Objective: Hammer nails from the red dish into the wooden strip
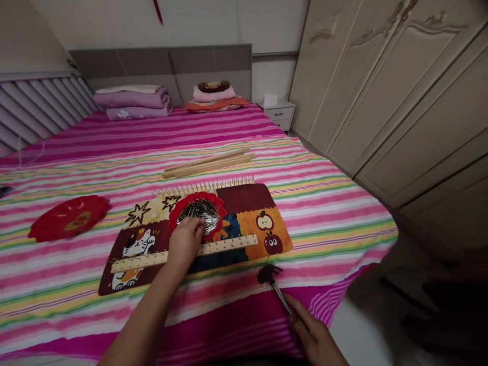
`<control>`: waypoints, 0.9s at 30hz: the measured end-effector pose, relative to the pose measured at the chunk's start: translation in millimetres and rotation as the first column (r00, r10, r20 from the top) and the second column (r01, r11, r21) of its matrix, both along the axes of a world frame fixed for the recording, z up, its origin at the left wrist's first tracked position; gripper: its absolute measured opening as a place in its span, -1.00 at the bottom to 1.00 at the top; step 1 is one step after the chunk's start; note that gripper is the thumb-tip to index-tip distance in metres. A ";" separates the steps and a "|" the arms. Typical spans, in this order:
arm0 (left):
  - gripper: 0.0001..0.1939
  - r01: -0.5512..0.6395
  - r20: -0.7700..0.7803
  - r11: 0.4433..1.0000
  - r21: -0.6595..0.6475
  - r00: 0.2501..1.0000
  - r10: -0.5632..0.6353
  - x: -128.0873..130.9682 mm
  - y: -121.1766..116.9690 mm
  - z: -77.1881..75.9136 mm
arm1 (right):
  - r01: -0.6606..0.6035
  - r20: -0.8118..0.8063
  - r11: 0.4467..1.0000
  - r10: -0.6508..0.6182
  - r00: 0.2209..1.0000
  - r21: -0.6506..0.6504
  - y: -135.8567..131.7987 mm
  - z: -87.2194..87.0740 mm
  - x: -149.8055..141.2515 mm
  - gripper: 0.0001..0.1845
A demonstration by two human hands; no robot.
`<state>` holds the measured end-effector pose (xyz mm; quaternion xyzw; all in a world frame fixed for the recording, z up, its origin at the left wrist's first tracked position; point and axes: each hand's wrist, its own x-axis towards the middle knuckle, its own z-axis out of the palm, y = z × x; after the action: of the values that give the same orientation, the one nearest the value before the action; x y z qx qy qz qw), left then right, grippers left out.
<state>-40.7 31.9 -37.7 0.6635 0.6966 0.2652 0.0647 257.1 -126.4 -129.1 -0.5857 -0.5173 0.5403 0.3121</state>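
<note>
Reaching into nails (204, 207) heaped in a scalloped red dish (222, 210), you hold your left hand (185, 237) at the pile's near side, fingertips bunched together; whether they pinch a nail cannot be told, as the hand partly hides them. Your left arm also covers the middle of a nail-studded wooden strip (229, 245) across the patterned mat (244, 197). Your right hand (309, 329), its forearm cut off by the bottom edge, wraps the handle of a hammer (280, 296), whose head juts beyond your fingers, just off the mat. Beyond the dish stand more nails in a second strip (183, 189), then loose sticks (213, 164). A red plate (68, 219) sits to the left, slightly blurred.
</note>
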 end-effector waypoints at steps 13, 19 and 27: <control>-0.80 0.263 -0.304 0.922 -0.284 0.887 -0.347 -11.7 54.4 -8.0 | 0.145 -0.018 0.986 -0.147 0.989 -0.081 -4.7 -22.2 -5.5 -0.44; -0.78 0.294 -0.332 0.931 -0.216 0.875 -0.353 -22.4 50.3 -10.7 | 0.102 -0.024 0.993 -0.103 0.994 -0.051 -1.8 -30.9 -0.7 -0.44; -0.75 0.323 -0.405 0.906 -0.272 0.816 -0.413 -18.1 50.5 -7.2 | 0.079 -0.065 0.994 -0.084 0.994 -0.078 -3.9 -39.0 -1.4 -0.42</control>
<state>-58.8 82.4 -44.9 0.8199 0.5721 0.0178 0.0140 255.8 -130.3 -168.1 -0.5989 -0.4613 0.5657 0.3292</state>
